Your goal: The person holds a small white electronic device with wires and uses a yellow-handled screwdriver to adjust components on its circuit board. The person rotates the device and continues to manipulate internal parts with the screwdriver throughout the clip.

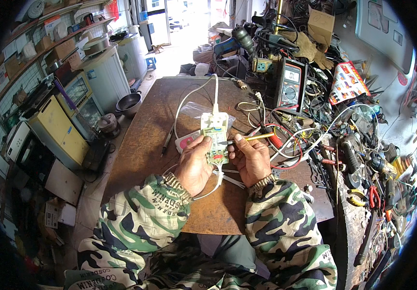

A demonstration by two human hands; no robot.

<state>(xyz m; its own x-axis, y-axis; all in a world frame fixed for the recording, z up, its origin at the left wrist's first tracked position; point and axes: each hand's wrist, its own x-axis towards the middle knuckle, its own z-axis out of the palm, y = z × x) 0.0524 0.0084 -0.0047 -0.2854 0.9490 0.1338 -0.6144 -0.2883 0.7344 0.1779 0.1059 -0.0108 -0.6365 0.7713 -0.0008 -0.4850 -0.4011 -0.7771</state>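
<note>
Camouflage sleeves point(136, 222) come up from the lower edge, and both forearms meet over a brown wooden surface point(145, 140). On the left hand point(194, 164) the fingers curl around the edge of a small green circuit board point(216, 145), gripping it and holding it up just above the surface. That board sits partly in an opened white plastic casing point(213, 121), from whose far end a white cable point(189, 96) loops away across the surface and back toward the person. On the right hand point(251, 157) the fingers are closed on a yellow-handled tool point(253, 138), held like a pen, its dark tip touching the right edge of the board. Just beside the left hand, partly hidden by it, lies a pink and white flat piece point(185, 141). A dark slim probe point(166, 141) rests on the surface to the left of that, well apart from both hands. Red wires point(286, 140) and white leads tangle to the right of the right hand. Farther back stands a dark multimeter point(290, 84) with a lit display, leaning upright among cables. Hand tools and a power drill point(235, 41) crowd the right side and far end of the workspace, while boxy appliances point(58, 128) line the floor on the left.
</note>
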